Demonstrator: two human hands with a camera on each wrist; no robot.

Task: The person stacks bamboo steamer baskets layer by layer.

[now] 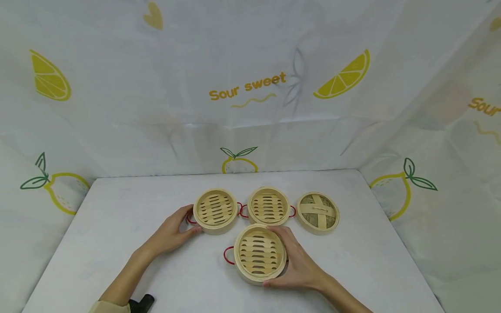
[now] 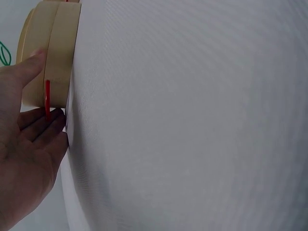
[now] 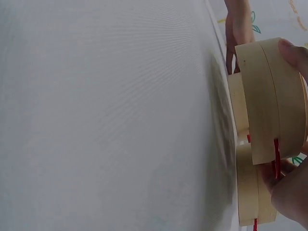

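My right hand (image 1: 299, 263) grips a small round bamboo steamer basket (image 1: 260, 253) by its right side, fingers at the far rim and thumb at the near side. In the right wrist view this basket (image 3: 269, 101) is raised off the table. It has a slatted floor and a red handle. My left hand (image 1: 172, 234) holds the left side of a second steamer basket (image 1: 215, 210), which stands on the table. Its thumb lies against the wall, and the other fingers are beside the red handle (image 2: 47, 98).
A third steamer basket (image 1: 268, 206) stands right of the second, their red handles meeting. Farther right lies a woven bamboo lid (image 1: 318, 213). The white-covered table (image 1: 391, 269) is backed by a lemon-print cloth (image 1: 176, 143). A black object (image 1: 142, 303) shows at my left sleeve.
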